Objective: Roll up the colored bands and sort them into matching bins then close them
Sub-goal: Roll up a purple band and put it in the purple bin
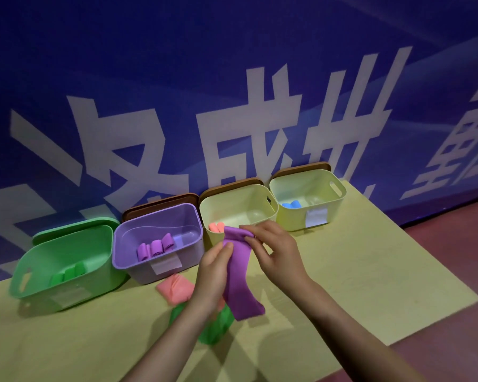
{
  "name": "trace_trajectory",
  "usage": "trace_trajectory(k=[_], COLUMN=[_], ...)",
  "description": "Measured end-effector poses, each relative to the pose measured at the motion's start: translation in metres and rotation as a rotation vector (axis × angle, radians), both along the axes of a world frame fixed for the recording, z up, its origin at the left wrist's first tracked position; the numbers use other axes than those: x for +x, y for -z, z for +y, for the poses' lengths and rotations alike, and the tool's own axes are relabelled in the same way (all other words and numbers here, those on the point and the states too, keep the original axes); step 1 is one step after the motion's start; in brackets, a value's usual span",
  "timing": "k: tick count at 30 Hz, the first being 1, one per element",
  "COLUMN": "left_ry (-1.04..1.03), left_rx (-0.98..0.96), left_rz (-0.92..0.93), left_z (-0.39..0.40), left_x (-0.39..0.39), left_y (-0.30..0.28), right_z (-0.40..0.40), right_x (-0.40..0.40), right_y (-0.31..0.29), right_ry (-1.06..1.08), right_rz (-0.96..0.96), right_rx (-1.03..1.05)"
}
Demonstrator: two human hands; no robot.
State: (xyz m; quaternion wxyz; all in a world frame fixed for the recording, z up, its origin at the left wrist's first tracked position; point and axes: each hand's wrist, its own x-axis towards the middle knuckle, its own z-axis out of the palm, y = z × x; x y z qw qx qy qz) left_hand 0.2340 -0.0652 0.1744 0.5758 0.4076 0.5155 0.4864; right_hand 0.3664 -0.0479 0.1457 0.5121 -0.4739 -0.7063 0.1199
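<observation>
— Status of sorting?
— Rolls sit in all four bins; lids off. Both hands' fingers (226, 248) pinch the purple band (239, 274), unrolled, above the counter (356, 271). Pink band (174, 290) and green band (213, 326) wait.

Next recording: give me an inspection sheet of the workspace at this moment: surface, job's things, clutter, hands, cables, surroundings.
Surface: yellow-green table top, reddish floor on the right.
Job's things: green bin, purple bin, two pale yellow bins, all open, rolls inside; lids leaning behind. purple band held up; pink band and green band lying loose.
Clutter: nothing seen.
Hands: left hand and right hand both pinch the purple band's top.
Cables: nothing seen.
Surroundings: blue wall banner with white characters.
</observation>
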Motion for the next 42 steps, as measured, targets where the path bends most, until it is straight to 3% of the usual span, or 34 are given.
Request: trace_trajectory(k=[5, 10, 13, 17, 19, 23, 26, 28, 32, 38, 42], left_ry=[0.027, 0.162, 0.121, 0.056, 0.073, 0.054, 0.064, 0.047, -0.004, -0.127, -0.191], left_rx=[-0.114, -0.105, -0.046, 0.019, 0.046, 0.162, 0.313, 0.392, 0.462, 0.37, 0.228], left_rz=[-0.135, -0.21, -0.099, -0.01, 0.032, 0.261, 0.59, 0.669, 0.596, 0.5, 0.22], left_z=[0.006, 0.016, 0.023, 0.035, 0.038, 0.042, 0.043, 0.04, 0.036, 0.029, 0.025], left_x=[-0.006, -0.015, -0.024, -0.038, -0.043, -0.054, -0.067, -0.074, -0.081, -0.076, -0.071], left_y=[-0.003, -0.008, -0.001, 0.005, 0.004, 0.003, 0.013, 0.02, 0.027, 0.041, 0.038], right_z=[0.007, 0.015, 0.02, 0.025, 0.032, 0.047, 0.053, 0.054, 0.051, 0.043, 0.04], right_x=[0.013, 0.01, 0.005, -0.011, -0.021, -0.038, -0.044, -0.048, -0.056, -0.068, -0.072], right_y=[0.0, -0.007, -0.013, -0.025, -0.029, -0.03, -0.028, -0.024, -0.017, -0.01, -0.006], right_ry=[-0.139, -0.207, -0.275, -0.299, -0.277, -0.32, -0.301, -0.313, -0.356, -0.358, -0.326], right_rz=[-0.306, -0.407, -0.274, 0.254, 0.378, 0.237, 0.071, -0.004, 0.003, -0.107, -0.169], right_rx=[0.082, 0.095, 0.001, -0.375, -0.532, -0.63, -0.604, -0.574, -0.537, -0.365, -0.216])
